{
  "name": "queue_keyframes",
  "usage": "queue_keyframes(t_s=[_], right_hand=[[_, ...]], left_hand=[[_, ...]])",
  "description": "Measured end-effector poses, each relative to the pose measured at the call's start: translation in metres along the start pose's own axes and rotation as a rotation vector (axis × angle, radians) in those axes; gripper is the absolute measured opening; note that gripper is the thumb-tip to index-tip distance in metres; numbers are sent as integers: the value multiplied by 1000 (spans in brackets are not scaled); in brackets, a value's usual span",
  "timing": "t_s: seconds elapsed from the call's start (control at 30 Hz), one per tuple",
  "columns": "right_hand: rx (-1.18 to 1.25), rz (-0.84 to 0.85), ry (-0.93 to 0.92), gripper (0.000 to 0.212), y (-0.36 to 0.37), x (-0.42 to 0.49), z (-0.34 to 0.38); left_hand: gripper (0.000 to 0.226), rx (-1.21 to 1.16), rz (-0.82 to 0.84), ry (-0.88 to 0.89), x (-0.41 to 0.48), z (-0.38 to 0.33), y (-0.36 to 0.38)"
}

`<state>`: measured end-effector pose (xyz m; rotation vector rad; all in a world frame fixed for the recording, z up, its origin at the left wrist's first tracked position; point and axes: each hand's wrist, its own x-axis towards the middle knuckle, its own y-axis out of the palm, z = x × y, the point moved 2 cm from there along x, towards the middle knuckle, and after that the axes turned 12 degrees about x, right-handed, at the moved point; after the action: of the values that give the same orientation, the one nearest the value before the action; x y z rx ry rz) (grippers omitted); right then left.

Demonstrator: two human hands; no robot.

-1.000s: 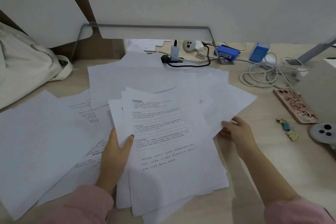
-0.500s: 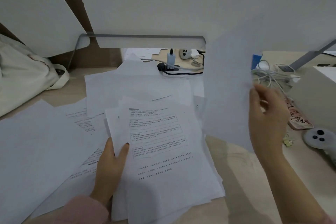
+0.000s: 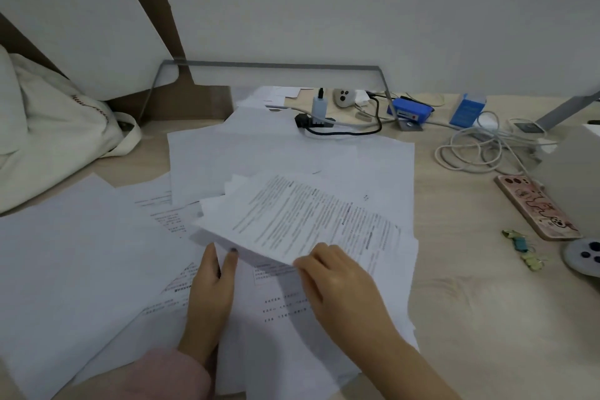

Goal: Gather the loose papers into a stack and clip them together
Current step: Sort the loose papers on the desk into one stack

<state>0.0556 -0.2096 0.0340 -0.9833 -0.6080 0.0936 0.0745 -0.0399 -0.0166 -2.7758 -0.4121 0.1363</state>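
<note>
- Few sheets gathered: left hand (image 3: 211,289) grips the edge of the partial stack (image 3: 279,351).
- Right hand (image 3: 337,282) pinches a printed sheet (image 3: 318,221) above it.
- Loose papers (image 3: 81,253) litter the bench (image 3: 470,318); binder clips (image 3: 519,243) untouched.

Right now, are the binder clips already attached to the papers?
No, the binder clips lie loose on the desk, apart from the papers, near the phone.

I see bare desk (image 3: 487,318) at front right, open for a hand. Further right, the phone (image 3: 537,206), clips (image 3: 522,245) and a round device (image 3: 584,256) crowd the edge. Cables (image 3: 480,149) clutter the back and papers (image 3: 81,263) cover the left.
</note>
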Motion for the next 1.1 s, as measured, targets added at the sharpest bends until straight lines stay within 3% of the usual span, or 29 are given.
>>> queue_keyframes(t_s=[0.2, 0.27, 0.37, 0.43, 0.5, 0.57, 0.7, 0.8, 0.93, 1.1], right_hand=[[-18, 72, 88, 12, 31, -14, -7], [-15, 72, 121, 20, 32, -17, -9], [-138, 65, 122, 12, 23, -17, -17], [-184, 45, 204, 25, 11, -16, -25], [-197, -34, 286, 22, -1, -19, -39], [-87, -129, 358, 22, -11, -25, -52], [470, -252, 674, 23, -27, -34, -74], [766, -461, 892, 16, -35, -39, -93], [907, -523, 1054, 5, -39, -44, -115], [881, -369, 1036, 16, -48, -45, -129]], left_hand=[[25, -169, 3, -24, -3, -6, 0], [32, -103, 29, 23, 0, 1, 0], [17, 1, 38, 54, 4, 11, -1], [9, 30, 20, 56, 5, 14, -2], [15, 25, 22, 55, 4, 13, -2], [17, 4, 38, 50, 4, 10, -1], [25, -4, 62, 31, 4, 9, 1], [31, 26, 65, 13, 4, 11, 1], [32, 81, 65, 21, 3, 11, 0], [39, 103, 74, 47, 3, 11, -2]])
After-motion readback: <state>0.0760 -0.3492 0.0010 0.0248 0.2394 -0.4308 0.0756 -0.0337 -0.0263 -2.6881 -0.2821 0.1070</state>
